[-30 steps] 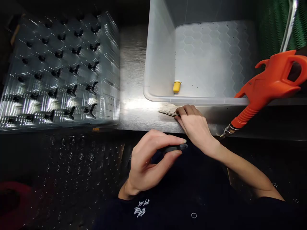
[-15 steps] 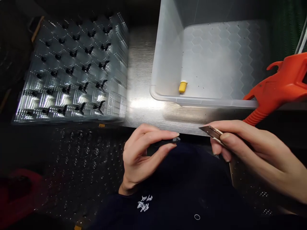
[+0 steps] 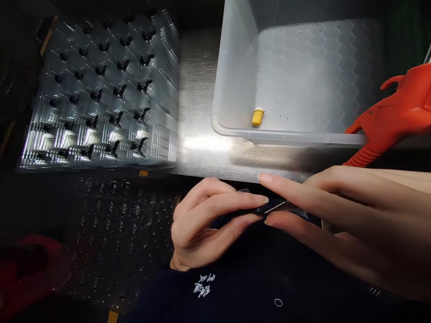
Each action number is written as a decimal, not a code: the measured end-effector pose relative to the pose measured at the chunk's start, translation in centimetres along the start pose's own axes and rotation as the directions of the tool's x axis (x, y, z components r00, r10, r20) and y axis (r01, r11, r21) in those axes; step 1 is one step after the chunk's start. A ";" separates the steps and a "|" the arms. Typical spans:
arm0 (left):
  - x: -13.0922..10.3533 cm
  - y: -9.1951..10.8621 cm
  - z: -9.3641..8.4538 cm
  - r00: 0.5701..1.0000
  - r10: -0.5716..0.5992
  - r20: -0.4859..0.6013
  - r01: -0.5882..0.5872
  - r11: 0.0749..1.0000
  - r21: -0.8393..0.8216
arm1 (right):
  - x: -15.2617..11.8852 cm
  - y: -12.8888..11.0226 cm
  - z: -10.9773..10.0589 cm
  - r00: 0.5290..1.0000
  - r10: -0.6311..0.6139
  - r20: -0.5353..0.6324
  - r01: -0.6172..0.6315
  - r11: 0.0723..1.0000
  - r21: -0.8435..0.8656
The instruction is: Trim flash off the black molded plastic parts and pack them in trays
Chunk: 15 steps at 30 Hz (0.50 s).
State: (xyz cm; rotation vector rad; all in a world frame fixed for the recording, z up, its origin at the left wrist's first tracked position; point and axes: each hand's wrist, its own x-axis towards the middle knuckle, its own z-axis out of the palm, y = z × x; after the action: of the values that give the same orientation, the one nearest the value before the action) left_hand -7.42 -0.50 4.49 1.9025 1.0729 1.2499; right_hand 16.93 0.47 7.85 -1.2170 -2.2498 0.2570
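Observation:
Between its thumb and fingertips, my left hand (image 3: 202, 224) pinches a small black part (image 3: 259, 210), mostly covered by the fingers. My right hand (image 3: 346, 215) comes in from the right with a small knife (image 3: 276, 207), its thin blade edge-on and its tip at the end of the black part. Whether the blade is cutting into the part I cannot tell. The right forefinger reaches out above the blade, the thumb lies below it, and the knife's handle is largely hidden. Both hands are just in front of the metal table's edge.
A clear blister tray (image 3: 164, 134) with rows of black forked parts (image 3: 138, 147) lies at the left. Beyond my hands stands a translucent box (image 3: 286, 135) with a yellow-capped piece (image 3: 257, 117) and dark shavings inside. An orange air gun (image 3: 397, 107) leans over its right corner.
My right hand has moved left and turned, bringing the blade from apart to the black part. Its forefinger now extends forward. My left hand has shifted slightly right, still pinching the part.

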 end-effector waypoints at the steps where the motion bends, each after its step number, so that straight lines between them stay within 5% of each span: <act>1: 0.1 0.1 -0.1 1.000 0.018 0.006 -0.019 1.000 0.009 | 0.1 0.0 0.0 1.000 -0.017 -0.005 0.017 1.000 -0.018; 15: 0.5 0.2 -0.2 0.997 0.057 0.044 -0.061 0.995 0.078 | 0.0 0.6 0.4 0.998 -0.039 -0.048 0.038 0.999 -0.007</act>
State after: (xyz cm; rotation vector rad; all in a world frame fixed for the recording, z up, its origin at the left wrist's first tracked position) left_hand -7.47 -0.14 4.94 2.0245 1.0658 1.2102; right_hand 17.13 0.87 7.24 -1.1693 -2.2318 0.2045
